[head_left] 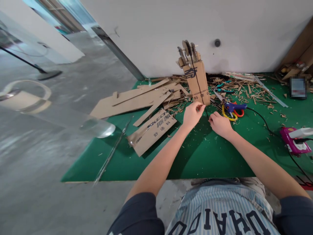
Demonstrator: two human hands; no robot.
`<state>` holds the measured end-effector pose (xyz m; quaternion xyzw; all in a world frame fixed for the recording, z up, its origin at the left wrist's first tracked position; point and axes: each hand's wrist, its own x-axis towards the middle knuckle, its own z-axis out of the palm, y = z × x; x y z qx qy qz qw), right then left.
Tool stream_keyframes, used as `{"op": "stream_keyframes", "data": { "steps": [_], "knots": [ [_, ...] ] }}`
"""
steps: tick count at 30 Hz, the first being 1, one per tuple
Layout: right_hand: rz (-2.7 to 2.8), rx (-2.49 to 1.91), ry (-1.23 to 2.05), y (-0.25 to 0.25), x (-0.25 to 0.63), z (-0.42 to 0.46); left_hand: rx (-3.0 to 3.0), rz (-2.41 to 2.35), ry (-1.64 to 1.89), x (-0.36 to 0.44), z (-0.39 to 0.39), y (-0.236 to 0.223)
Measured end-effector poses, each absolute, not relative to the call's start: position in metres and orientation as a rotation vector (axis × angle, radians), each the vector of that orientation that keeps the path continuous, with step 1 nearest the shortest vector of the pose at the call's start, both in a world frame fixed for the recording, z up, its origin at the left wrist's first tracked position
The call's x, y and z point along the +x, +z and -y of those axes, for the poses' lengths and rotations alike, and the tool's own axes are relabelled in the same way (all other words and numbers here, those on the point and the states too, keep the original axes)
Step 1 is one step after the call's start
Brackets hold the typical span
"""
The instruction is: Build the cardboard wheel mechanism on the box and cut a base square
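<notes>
A tall cardboard structure point(198, 81) stands upright on the green table, with cardboard wheels point(187, 48) at its top. A black cord point(198, 83) runs from the wheels down its front face. My left hand point(194, 115) is closed in a pinch on the cord near the structure's base. Just to the right, my right hand point(220, 124) has its fingers pressed together around the lower part of the same cord. The cord's end is hidden by the fingers.
Cardboard strips point(137, 98) and a printed cardboard piece point(153, 132) lie left on the green table point(190, 163). Right are scissors point(230, 114), a blue glue gun point(236, 107), a magenta power strip point(294, 142) and scattered scraps point(256, 89). A white wall point(171, 29) stands behind.
</notes>
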<state>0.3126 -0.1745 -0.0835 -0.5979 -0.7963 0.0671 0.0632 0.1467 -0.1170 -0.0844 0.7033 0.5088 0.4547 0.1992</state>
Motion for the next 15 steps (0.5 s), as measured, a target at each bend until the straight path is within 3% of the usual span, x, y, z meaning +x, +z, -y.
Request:
{"op": "stream_keyframes", "data": {
  "steps": [10, 15],
  "knots": [
    [2.378, -1.822, 0.192, -0.083, 0.311, 0.175, 1.530, -1.304, 1.445, 0.139, 0.107, -0.086],
    [2.351, -1.839, 0.218, -0.085, 0.311, 0.175, 1.231, -1.438, 1.671, 0.092, 0.072, -0.087]
  ]
}}
